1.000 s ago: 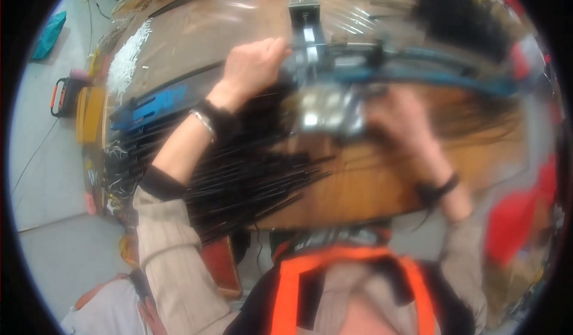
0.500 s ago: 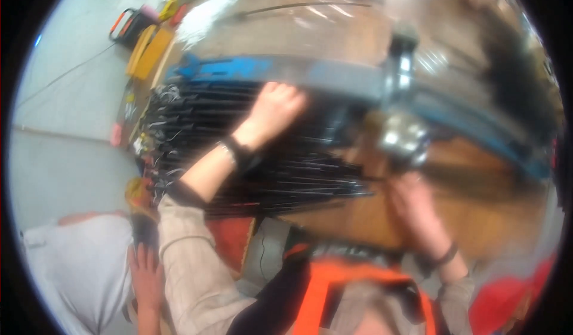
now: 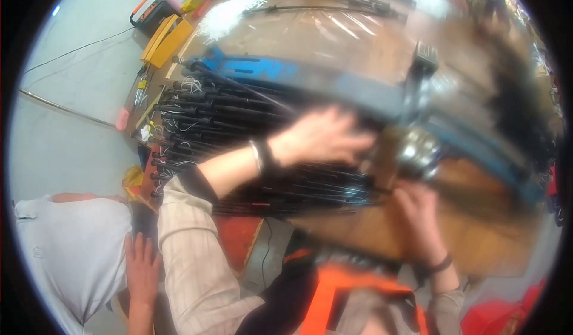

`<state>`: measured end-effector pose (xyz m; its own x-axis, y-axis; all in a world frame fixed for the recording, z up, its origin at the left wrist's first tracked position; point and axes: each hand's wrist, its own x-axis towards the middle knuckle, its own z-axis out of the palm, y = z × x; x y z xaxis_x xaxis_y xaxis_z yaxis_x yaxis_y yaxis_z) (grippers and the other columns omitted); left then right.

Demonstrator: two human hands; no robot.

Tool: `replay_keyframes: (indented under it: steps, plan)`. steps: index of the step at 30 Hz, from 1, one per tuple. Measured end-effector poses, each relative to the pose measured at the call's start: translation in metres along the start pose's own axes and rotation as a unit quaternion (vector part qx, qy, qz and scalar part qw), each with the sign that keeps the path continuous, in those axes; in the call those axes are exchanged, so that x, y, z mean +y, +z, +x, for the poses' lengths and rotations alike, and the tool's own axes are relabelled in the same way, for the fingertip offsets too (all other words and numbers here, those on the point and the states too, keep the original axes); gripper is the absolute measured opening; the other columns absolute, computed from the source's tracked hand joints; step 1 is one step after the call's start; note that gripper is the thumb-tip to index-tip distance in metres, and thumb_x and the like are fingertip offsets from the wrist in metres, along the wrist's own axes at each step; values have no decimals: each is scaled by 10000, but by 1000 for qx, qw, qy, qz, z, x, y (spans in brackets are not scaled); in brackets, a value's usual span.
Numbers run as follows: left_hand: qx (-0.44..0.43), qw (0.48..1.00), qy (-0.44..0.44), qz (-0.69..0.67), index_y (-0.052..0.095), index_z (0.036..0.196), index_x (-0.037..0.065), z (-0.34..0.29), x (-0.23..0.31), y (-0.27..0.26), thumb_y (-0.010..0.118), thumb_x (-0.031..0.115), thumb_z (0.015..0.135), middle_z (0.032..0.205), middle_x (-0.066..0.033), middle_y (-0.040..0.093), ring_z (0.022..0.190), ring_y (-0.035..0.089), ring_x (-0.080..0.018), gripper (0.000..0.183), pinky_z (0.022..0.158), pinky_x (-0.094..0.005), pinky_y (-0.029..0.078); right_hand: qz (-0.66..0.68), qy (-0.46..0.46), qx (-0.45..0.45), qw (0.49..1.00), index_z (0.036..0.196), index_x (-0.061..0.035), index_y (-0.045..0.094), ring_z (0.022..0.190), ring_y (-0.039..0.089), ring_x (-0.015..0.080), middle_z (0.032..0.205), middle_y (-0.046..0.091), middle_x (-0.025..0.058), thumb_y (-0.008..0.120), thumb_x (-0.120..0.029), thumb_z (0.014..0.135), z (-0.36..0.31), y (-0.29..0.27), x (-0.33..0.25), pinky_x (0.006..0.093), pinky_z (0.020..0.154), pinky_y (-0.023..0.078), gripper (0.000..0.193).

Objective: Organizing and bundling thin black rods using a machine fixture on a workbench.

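My left hand (image 3: 322, 137) is blurred by motion above a row of thin black rods (image 3: 239, 117), its fingers stretched out and apart toward a shiny rounded metal fitting (image 3: 419, 151). Nothing shows in this hand. Just below the fitting, my right hand (image 3: 419, 207) has its fingers bent and close together; what they hold, if anything, is hidden. Behind both hands runs a long blue metal rail (image 3: 346, 87), with an upright metal clamp (image 3: 421, 66) on it. White cords hang about the left ends of the rods.
The wooden table (image 3: 471, 239) carries a pile of white sticks (image 3: 230, 16) at the far left. Past its left edge are a yellow box (image 3: 165, 41) and a black case (image 3: 153, 14). Another person's hand (image 3: 142, 269) is at the lower left, beside a red panel (image 3: 239, 239).
My left hand has moved right and nearer to me, from the rail to beside the metal fitting, and its fingers have opened out. My right hand stays below the fitting.
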<state>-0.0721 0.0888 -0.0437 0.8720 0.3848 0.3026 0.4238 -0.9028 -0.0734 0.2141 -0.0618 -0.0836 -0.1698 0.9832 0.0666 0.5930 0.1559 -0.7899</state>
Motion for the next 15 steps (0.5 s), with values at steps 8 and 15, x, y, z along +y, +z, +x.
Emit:
replay_keyframes:
  steps: [8,15]
  plan:
    - [14,994,4,-106,653,1170,242,19,70,1,677,388,872,673,-32,571,562,606,-224,333,450,-325,500,127,69,132,981,943,-18,726,807,633,281,836,684,137,673,-68,840,-14,9,-5,341,734,501,126]
    - [1,995,-14,-102,692,1132,171,46,92,-25,712,266,863,628,-43,548,525,585,-221,286,450,-353,460,146,19,287,947,854,-86,751,790,611,228,836,699,61,752,-194,812,-23,3,-11,347,738,488,116]
